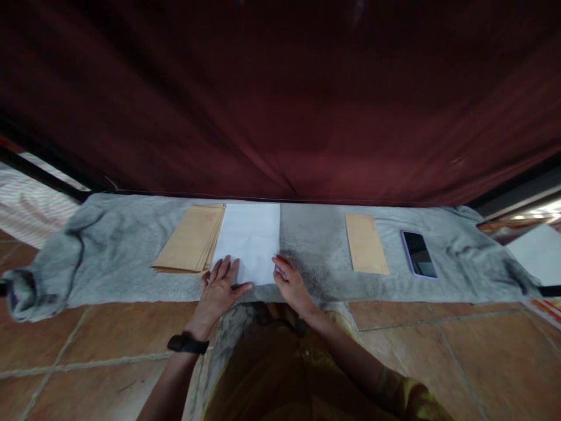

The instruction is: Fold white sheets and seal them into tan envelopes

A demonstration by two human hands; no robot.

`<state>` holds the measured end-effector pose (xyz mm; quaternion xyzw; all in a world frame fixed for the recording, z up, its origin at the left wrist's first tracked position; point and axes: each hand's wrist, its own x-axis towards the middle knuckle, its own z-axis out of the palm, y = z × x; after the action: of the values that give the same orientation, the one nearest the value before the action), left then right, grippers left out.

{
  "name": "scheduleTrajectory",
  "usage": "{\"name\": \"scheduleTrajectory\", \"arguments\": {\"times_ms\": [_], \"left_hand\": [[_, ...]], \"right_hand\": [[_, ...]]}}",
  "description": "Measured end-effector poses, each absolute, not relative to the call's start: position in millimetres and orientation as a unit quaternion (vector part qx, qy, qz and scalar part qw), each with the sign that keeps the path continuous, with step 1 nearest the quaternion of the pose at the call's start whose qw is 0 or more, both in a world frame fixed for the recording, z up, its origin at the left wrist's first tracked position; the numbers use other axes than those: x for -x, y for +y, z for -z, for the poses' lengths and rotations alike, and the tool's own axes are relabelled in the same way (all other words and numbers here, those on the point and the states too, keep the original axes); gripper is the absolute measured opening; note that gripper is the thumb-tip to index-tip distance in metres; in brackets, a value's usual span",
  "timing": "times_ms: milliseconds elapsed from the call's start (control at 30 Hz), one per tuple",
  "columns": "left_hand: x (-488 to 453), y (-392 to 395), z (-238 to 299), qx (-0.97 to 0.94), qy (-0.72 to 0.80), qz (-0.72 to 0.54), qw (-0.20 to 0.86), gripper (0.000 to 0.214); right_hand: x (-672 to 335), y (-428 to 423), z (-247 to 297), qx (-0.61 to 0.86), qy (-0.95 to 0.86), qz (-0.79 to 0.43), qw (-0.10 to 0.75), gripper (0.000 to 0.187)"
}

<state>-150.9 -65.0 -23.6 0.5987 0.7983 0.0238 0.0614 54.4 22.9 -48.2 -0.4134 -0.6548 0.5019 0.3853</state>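
A sheet of white paper (252, 237) lies on the grey cloth in front of me, with faint creases across it. My left hand (221, 287) rests flat on its lower left corner, fingers spread and thumb pointing right; a black band circles that wrist. At the lower right edge of the paper, my right hand (290, 283) holds the side between curled fingers and thumb. A fanned stack of brown envelopes (188, 238) sits just left of the paper, its right side close against the sheet. One single brown envelope (367, 244) lies apart to the right.
A phone (418, 254) in a purple case lies right of the single envelope. The grey cloth (118, 251) covers a long narrow bench. Dark red fabric (280, 117) hangs behind it. Tiled floor (403, 339) shows below, and a white sheet-like object (537, 254) at far right.
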Motion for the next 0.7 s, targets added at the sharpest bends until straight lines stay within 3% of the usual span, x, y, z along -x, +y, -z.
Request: {"name": "scheduleTrajectory", "arguments": {"times_ms": [167,400,700], "left_hand": [[153,-66,30,-0.597,0.798,-0.051,0.062,0.075],[145,-65,32,-0.605,0.791,-0.087,0.038,0.078],[127,-66,-6,-0.675,0.7,-0.231,-0.033,0.053]], "right_hand": [[-44,28,46,0.444,-0.522,-0.601,0.412,0.039],[-38,44,32,0.482,-0.507,-0.648,0.302,0.035],[-82,45,4,0.421,-0.491,-0.667,0.37,0.03]]}}
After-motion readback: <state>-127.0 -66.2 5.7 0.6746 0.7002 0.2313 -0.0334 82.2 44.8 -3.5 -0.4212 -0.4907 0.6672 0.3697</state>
